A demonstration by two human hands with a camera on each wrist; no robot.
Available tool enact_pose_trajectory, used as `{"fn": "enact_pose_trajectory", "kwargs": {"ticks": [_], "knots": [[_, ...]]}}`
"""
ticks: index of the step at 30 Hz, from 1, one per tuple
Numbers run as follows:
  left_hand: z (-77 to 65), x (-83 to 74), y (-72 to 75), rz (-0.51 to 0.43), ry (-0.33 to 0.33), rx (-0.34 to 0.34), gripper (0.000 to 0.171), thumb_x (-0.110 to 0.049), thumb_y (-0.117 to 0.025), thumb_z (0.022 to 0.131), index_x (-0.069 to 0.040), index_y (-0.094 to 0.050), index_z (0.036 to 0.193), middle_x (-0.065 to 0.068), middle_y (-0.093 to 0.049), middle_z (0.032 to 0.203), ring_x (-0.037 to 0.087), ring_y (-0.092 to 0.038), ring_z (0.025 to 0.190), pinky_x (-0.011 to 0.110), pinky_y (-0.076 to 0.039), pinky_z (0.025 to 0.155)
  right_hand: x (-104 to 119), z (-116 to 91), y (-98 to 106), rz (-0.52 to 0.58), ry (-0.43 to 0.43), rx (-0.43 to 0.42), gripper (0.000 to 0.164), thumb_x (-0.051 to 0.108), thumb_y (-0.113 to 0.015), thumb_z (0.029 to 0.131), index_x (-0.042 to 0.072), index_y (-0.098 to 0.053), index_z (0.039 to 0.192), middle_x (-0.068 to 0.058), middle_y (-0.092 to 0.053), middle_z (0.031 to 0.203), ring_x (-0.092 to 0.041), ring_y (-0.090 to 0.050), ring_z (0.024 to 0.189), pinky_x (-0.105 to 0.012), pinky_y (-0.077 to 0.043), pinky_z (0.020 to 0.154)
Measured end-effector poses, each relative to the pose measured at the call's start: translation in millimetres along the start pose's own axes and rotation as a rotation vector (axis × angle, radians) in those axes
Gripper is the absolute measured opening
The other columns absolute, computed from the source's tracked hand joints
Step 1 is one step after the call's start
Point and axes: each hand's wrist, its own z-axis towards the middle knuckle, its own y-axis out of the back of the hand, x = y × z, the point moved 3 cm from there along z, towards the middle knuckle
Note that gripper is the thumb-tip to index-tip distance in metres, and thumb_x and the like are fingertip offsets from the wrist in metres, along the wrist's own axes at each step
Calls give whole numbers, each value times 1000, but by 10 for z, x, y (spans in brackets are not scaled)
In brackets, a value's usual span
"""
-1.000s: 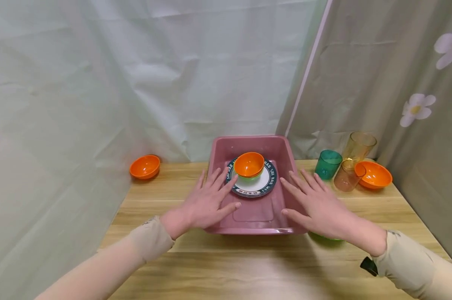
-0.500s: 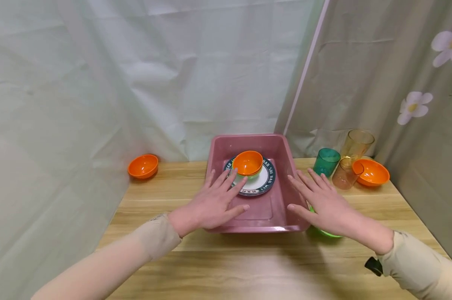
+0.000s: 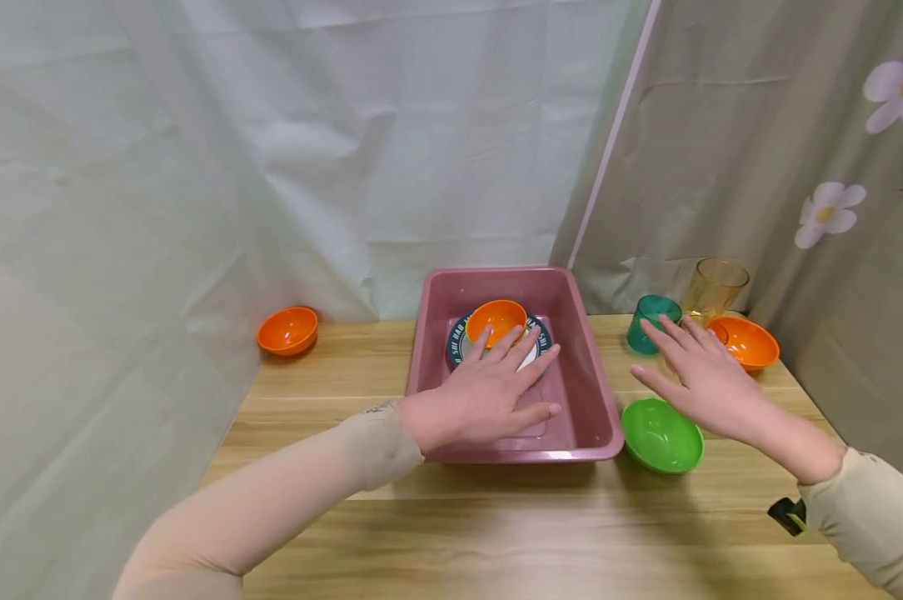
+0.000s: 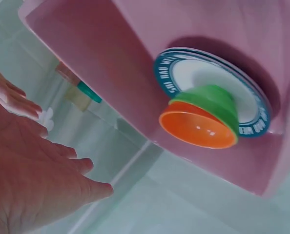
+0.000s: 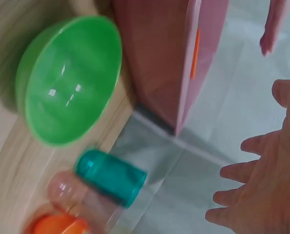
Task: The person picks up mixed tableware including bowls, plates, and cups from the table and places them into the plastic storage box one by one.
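Left hand and right hand empty, fingers spread; right dipping carelessly could topple translucent teal plastic-looking tumbler at its ten o'clock, head view.

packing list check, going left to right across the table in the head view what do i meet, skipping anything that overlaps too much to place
Left orange bowl → pink tub → green bowl → right orange bowl.
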Motion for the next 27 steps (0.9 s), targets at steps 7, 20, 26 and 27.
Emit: {"fn": "enact_pose_trajectory", "kwargs": {"ticks": [7,20,26,27], "knots": [[246,-164,15,2,-20,10,81,-74,-24,100,-32,-5,166,2,2,172,25,8,157,56,5,122,-404,30,110,34,-94,-7,80,53,-47,106,0,-24,161,-37,-20,160,-63,-8,145,-75,-8,113],[654,-564,0,60,-80,33,80,-76,-19,99,-35,-1,165,-1,2,172,21,5,157,52,11,122,-1196,20,327,121,-238,-17,79,44,-31,111,-20,-12,153,-49,-20,150,-69,-17,136,-74,-11,112],[803,-746,-13,66,-69,71,80,-79,-17,97,-40,7,163,-6,12,171,18,9,156,48,12,122,-1515,-44,394,197,-356,61,85,51,-22,110,-19,4,151,-50,-5,152,-70,-11,136,-78,-14,106],[824,-772,-15,71,-69,72,80,-79,-17,97,-41,7,163,-6,12,171,18,9,156,48,11,123,-1556,-49,396,211,-366,74,86,51,-21,110,-20,7,150,-50,-2,151,-70,-9,136,-78,-14,107]]}}
